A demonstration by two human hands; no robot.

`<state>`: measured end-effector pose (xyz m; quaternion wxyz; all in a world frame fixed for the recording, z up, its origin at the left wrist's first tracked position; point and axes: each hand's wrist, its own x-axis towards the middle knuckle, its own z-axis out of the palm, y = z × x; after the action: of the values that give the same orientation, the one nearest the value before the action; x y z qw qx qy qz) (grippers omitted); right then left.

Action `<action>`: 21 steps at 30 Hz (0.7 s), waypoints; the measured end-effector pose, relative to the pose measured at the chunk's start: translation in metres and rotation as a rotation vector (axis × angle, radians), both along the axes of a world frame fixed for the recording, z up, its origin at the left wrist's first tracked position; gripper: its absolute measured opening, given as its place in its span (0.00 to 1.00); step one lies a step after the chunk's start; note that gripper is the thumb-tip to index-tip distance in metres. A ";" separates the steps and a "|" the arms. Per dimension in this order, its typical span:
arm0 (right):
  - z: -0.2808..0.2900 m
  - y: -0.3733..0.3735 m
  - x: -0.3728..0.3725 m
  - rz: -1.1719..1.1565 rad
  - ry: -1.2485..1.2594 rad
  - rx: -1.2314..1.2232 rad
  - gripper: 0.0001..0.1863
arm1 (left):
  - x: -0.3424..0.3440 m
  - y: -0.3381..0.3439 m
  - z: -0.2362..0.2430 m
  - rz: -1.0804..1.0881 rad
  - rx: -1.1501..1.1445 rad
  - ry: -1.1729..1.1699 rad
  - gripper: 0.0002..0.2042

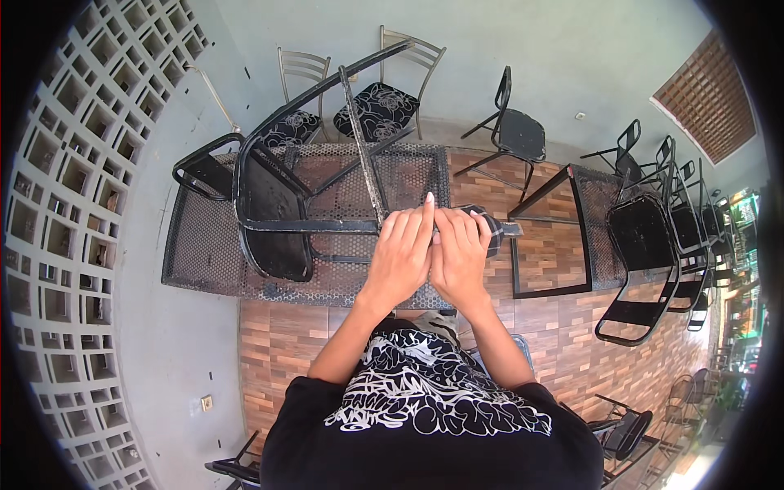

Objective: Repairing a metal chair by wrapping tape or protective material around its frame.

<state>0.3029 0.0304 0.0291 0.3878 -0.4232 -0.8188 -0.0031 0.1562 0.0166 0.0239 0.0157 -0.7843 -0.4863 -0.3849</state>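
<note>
A black metal chair point(273, 214) lies tipped over on a black mesh-topped table point(200, 260), with its worn legs sticking up and toward the right. My left hand point(400, 249) is closed around one chair leg, its index finger stretched forward. Right beside it, my right hand point(461, 253) grips a dark checked cloth point(493, 237) wrapped over the same leg. The leg's bare end point(513, 230) pokes out past the cloth. Both hands touch each other, and they hide the part of the leg beneath them.
Two chairs with patterned seats point(377, 110) stand behind the table by the wall. A black chair point(521, 135) is farther right. A black table frame point(551, 291) and several stacked chairs point(645, 237) occupy the right side. A wall of pierced blocks point(69, 180) rises at left.
</note>
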 end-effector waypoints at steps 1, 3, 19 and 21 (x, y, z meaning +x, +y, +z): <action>0.000 0.001 0.002 0.008 -0.007 0.003 0.24 | 0.000 0.000 0.000 -0.001 0.002 -0.001 0.35; 0.001 0.001 0.006 0.023 -0.019 0.004 0.24 | 0.001 -0.001 0.000 0.026 -0.005 0.018 0.35; 0.019 0.008 0.053 0.120 -0.080 -0.033 0.22 | 0.038 0.002 0.004 0.081 0.010 0.084 0.34; 0.021 0.009 0.060 0.133 -0.077 -0.057 0.23 | 0.044 0.003 0.004 0.082 0.011 0.094 0.35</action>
<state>0.3628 0.0391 0.0506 0.3433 -0.3784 -0.8591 0.0295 0.1999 0.0194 0.0283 0.0585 -0.7809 -0.5146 -0.3493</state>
